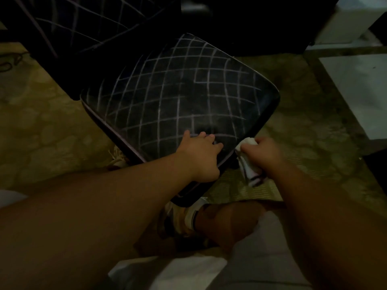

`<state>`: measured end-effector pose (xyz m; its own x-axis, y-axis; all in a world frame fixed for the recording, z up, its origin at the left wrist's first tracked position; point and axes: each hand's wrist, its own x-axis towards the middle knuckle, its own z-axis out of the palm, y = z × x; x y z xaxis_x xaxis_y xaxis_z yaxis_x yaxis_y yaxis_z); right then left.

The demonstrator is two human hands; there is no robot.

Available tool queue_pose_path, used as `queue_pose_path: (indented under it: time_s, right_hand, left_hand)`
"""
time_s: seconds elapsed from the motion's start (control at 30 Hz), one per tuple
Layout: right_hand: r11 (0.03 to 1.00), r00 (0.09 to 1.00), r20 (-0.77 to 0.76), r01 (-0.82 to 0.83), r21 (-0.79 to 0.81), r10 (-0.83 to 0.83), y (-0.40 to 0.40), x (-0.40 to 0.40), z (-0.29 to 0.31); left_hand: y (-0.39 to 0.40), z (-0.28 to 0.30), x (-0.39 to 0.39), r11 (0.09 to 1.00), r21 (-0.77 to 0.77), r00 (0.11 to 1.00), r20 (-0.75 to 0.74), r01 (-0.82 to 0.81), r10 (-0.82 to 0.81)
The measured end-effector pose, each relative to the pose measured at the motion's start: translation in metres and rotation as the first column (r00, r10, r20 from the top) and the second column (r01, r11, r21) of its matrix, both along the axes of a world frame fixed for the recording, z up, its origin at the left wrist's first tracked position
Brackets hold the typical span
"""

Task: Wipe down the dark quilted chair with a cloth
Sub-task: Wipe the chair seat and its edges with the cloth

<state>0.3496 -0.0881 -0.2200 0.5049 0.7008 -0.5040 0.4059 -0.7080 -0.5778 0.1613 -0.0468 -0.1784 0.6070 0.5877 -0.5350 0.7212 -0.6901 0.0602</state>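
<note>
The dark quilted chair (180,95) fills the middle of the dim view, its seat crossed by pale stitching lines and its backrest rising at the upper left. My left hand (199,155) rests on the seat's near corner, fingers spread over the edge. My right hand (266,155) grips a bunched white cloth (247,164) against the chair's right front edge, just right of that corner. A dark stripe shows on the cloth's hanging end.
A patterned yellowish carpet (52,132) covers the floor around the chair. White furniture (356,19) stands at the upper right. My knee and a shoe with a white sock (188,218) are right under the chair's corner. A black cable (10,59) lies at the left.
</note>
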Motion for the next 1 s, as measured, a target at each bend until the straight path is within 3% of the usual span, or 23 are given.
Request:
queue_pose_path:
  time_s: [0.13, 0.4, 0.57, 0.77, 0.9, 1.0]
  right_hand:
    - [0.996, 0.997, 0.054, 0.049, 0.070, -0.053, -0.001, 0.003, -0.001]
    - [0.995, 0.996, 0.012, -0.087, 0.039, 0.086, -0.003, 0.003, -0.002]
    - [0.997, 0.999, -0.003, 0.047, 0.061, -0.047, 0.001, 0.007, -0.003]
    - [0.988, 0.989, -0.012, -0.147, 0.039, 0.148, -0.007, 0.002, -0.005]
    - [0.998, 1.000, -0.005, 0.010, 0.059, -0.010, -0.008, 0.002, -0.002]
    - [0.996, 1.000, 0.021, -0.017, 0.090, 0.015, -0.008, 0.003, 0.000]
  left_hand:
    - [0.000, 0.002, 0.000, 1.000, -0.011, 1.000, 0.002, -0.004, 0.004]
    - [0.001, 0.000, 0.002, 1.000, -0.013, 1.000, 0.009, -0.004, 0.004]
    - [0.001, -0.002, 0.001, 1.000, -0.016, 1.000, 0.013, 0.006, -0.006]
    - [0.001, -0.001, 0.002, 1.000, -0.018, 1.000, 0.026, 0.001, -0.001]
    - [-0.003, 0.002, -0.003, 0.999, -0.037, 0.997, 0.076, -0.026, 0.028]
    - [-0.008, 0.006, -0.014, 0.999, 0.025, 0.985, 0.169, -0.048, 0.043]
